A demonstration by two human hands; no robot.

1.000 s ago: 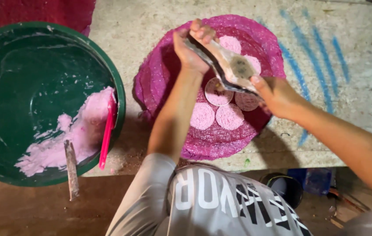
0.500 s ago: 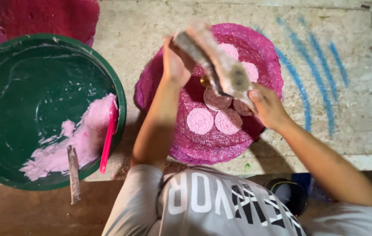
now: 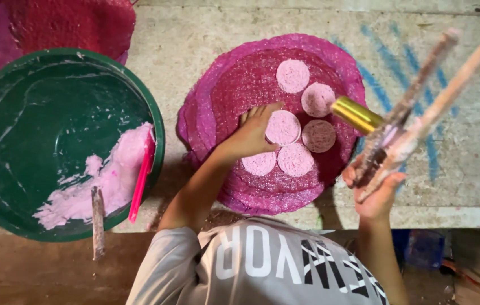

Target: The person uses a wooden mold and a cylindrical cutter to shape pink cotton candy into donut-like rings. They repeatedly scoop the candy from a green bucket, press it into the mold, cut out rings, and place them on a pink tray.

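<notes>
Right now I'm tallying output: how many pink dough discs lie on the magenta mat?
6 discs on the magenta mat: top, upper right, centre under the left hand fingertips, right, bottom left, bottom. The hand may hide more.

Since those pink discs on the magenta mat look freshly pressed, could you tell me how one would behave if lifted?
The pink discs look thin and wet like the pink paste, so probably floppy and fragile. The left hand touches one; it likely clings to the woven mat.

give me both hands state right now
Left hand: open, fingers on a pink disc.
Right hand: closed, holding a two-plate press.
</notes>
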